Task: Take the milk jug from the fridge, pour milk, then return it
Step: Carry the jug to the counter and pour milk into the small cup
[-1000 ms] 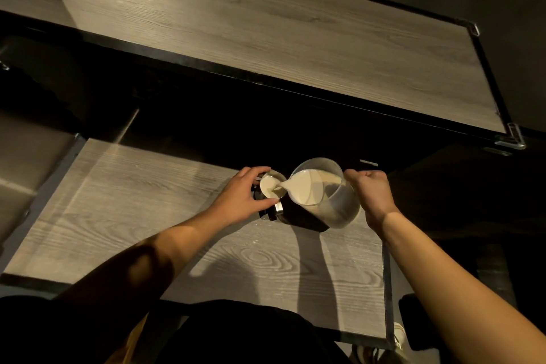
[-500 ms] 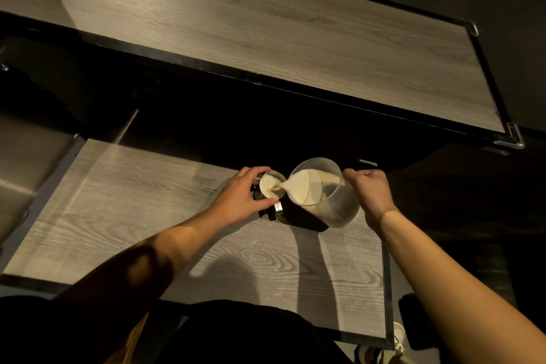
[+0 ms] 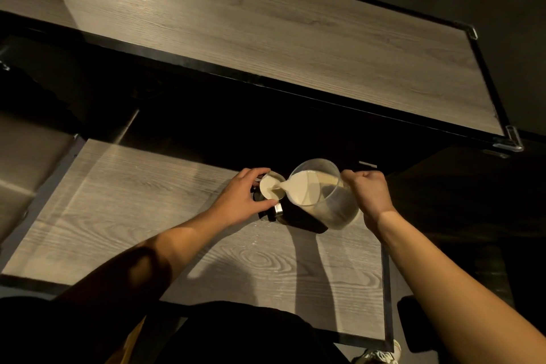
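A clear plastic milk jug (image 3: 325, 198) is tilted to the left, its spout over a small cup (image 3: 270, 188). Milk runs from the spout into the cup, which is nearly full. My right hand (image 3: 369, 192) grips the jug's handle on the right side. My left hand (image 3: 239, 201) is wrapped around the cup and steadies it on the near wooden table (image 3: 133, 216), close to its far edge. A small metal part (image 3: 277, 209) shows just below the cup.
A second, longer wooden table (image 3: 266, 26) with a black frame lies beyond a dark gap. The near table's right edge (image 3: 385, 289) is just right of the jug. My dark-clothed lap and a shoe (image 3: 381, 354) are at the bottom.
The milk level in the cup has risen a little. Both hands and the jug stay almost in the same place.
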Action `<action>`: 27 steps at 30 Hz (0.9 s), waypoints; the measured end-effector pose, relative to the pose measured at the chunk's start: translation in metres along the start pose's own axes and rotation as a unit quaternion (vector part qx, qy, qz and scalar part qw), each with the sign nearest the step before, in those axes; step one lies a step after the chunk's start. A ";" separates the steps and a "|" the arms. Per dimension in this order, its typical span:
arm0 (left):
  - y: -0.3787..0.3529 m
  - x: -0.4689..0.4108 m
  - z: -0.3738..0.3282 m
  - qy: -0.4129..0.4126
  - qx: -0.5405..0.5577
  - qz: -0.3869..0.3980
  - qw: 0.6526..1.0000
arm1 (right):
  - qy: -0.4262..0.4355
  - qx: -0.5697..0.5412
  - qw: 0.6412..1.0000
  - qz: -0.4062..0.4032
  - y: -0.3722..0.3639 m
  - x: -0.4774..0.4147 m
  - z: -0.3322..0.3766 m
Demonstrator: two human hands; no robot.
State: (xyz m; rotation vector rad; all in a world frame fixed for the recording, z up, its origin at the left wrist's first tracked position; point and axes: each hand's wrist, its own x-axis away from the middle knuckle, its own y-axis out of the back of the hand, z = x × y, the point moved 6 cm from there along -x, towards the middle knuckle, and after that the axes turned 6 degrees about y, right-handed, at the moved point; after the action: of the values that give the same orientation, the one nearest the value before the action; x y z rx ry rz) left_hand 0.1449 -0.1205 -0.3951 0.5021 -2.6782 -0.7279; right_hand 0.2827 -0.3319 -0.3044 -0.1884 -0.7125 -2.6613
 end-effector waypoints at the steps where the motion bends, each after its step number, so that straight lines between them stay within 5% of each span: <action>1: 0.000 0.000 0.000 0.000 0.001 0.000 1.000 | -0.001 0.002 1.000 0.000 0.000 0.000 0.000; 13: 0.001 0.000 -0.002 0.008 0.003 0.007 1.000 | -0.005 -0.008 1.000 -0.001 0.000 0.001 0.000; 27: 0.011 0.010 0.003 0.032 0.029 0.054 0.998 | -0.021 -0.163 0.985 -0.053 0.014 0.016 0.005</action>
State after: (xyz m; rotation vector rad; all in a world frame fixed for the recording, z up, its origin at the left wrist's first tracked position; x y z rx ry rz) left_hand 0.1323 -0.1150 -0.3893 0.3856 -2.6499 -0.5960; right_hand 0.2739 -0.3456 -0.2903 -0.3017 -0.3005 -2.8709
